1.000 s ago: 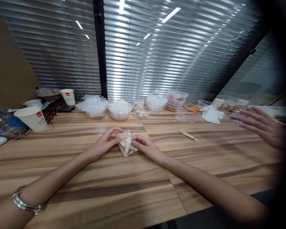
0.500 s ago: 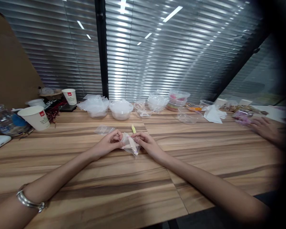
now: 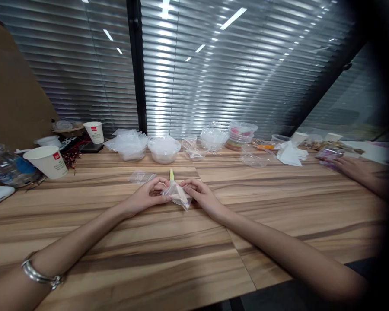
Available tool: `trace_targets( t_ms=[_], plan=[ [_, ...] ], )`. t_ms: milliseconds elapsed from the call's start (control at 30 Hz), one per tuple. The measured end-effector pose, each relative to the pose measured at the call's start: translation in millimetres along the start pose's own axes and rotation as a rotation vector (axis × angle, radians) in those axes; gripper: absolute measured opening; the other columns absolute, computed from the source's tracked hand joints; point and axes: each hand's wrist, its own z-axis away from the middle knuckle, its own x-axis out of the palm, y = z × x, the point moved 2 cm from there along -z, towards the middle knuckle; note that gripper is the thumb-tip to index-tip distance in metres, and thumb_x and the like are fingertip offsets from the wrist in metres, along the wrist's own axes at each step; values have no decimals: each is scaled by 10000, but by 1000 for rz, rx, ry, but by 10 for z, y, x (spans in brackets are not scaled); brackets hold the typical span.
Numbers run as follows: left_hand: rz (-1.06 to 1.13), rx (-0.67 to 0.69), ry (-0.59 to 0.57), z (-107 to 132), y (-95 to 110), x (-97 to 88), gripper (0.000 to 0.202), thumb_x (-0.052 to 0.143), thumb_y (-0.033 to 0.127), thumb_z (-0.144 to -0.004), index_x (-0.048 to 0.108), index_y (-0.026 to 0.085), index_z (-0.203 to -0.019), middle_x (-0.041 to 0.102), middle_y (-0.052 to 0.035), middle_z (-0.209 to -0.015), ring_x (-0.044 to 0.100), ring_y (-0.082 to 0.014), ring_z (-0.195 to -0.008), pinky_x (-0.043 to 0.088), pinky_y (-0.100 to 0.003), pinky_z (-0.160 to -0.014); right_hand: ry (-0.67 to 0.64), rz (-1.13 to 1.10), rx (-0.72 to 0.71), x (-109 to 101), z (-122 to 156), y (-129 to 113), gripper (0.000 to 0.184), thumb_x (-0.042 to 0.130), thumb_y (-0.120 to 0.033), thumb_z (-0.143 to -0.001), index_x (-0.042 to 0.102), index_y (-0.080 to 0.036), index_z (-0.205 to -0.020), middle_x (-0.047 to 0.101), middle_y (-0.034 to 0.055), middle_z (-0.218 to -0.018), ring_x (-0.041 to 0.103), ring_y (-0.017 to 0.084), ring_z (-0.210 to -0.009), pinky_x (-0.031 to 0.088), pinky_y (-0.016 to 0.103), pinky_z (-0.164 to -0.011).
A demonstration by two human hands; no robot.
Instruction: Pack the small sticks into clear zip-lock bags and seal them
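A small clear plastic bag [image 3: 181, 199] with pale, flat pieces inside is held between my hands over the table. My left hand [image 3: 149, 192] pinches its left edge, thumb and fingers bent together. On the other side, my right hand [image 3: 201, 195] has its fingertips closed on the bag's upper right. A slim yellow-green stick-like item [image 3: 171, 174] points up just beyond the bag; its lower end is hidden, and I cannot tell whether it is in the bag. Behind my left fingers, another clear bag [image 3: 141, 176] lies flat on the wood.
Along the window stand plastic bowls [image 3: 164, 149], stacked tubs [image 3: 241, 136], a clear lid [image 3: 255, 156] and crumpled tissue [image 3: 291, 153]. At left are paper cups [image 3: 48, 162] and a water bottle [image 3: 11, 166]. Another person's hand [image 3: 352, 167] works at far right.
The yellow-green item has shifted left relative to my hands. The bag is turned slightly and its pale pieces sit differently. The other person's hand has moved a little.
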Motion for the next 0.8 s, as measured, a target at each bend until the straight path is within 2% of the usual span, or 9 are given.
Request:
trace_targets(
  t_ms=[100, 233, 567, 800],
  plan=[
    [-11, 15, -17, -4, -17, 0, 360, 664, 257, -715, 459, 201, -1006, 605, -18, -901, 547, -143, -844, 400, -269, -771, 8, -12, 12, -10, -2, 12, 228, 522, -368, -824, 564, -190, -962, 576, 11, -799, 510, 118, -660, 415, 236, -597],
    [-75, 15, -23, -11, -26, 8, 316, 670, 283, -701, 473, 191, -931, 572, 1, -829, 538, -138, -789, 405, -270, -740, -17, -20, 11, 3, 5, 7, 213, 509, -355, -829, 576, -191, -948, 583, 15, -808, 517, 118, -651, 423, 235, -592],
    [-132, 45, -29, -18, 52, 35, 264, 707, 286, -640, 501, 164, -749, 524, -1, -814, 510, -134, -753, 402, -250, -694, -6, 8, 20, -11, 12, -8, 194, 501, -334, -835, 592, -193, -933, 584, 23, -867, 521, 117, -677, 417, 218, -578],
    [-184, 34, -57, -2, 19, 19, 240, 688, 287, -667, 491, 151, -681, 492, 25, -707, 459, -109, -664, 367, -216, -604, -23, 23, -24, 15, 22, -44, 213, 505, -368, -836, 580, -188, -922, 574, 20, -865, 523, 122, -711, 417, 233, -613]
  ],
)
